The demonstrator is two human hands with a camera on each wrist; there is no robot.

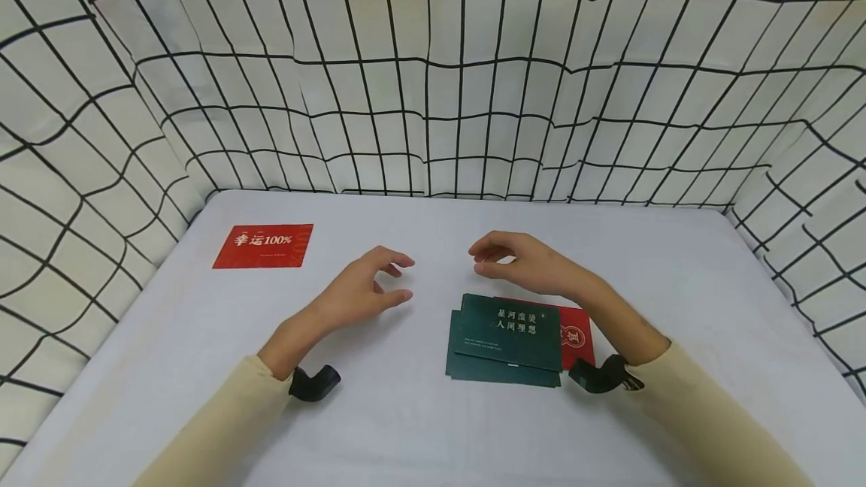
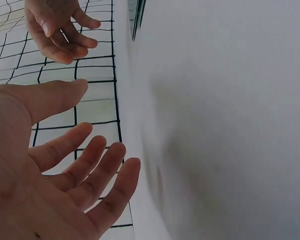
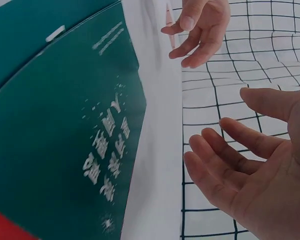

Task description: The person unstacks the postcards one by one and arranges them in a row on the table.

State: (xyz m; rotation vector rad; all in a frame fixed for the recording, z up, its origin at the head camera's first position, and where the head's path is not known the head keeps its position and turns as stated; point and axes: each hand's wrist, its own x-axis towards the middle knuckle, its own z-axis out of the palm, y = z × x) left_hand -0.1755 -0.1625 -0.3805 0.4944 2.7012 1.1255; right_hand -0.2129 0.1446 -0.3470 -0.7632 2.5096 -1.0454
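Both hands hover over the white table with nothing in them. My left hand (image 1: pixel 358 288) is left of the middle, its fingers relaxed and apart from the thumb. Across from it, my right hand (image 1: pixel 524 261) is just beyond a small pile of cards, fingers loosely bent. On top of that pile lies a dark green card (image 1: pixel 510 333) with pale Chinese characters, also large in the right wrist view. Beneath it another green card (image 1: pixel 473 370) and a red card (image 1: pixel 576 337) stick out. Farther left, a separate red card (image 1: pixel 264 246) with white lettering lies flat.
A white cloth covers the table (image 1: pixel 392 427). Black netting (image 1: pixel 460 89) over pale sheeting surrounds the back and sides. A dark curved piece (image 1: pixel 314 383) sits at the left wrist, and a similar one (image 1: pixel 598 374) at the right wrist, near the red card in the pile.
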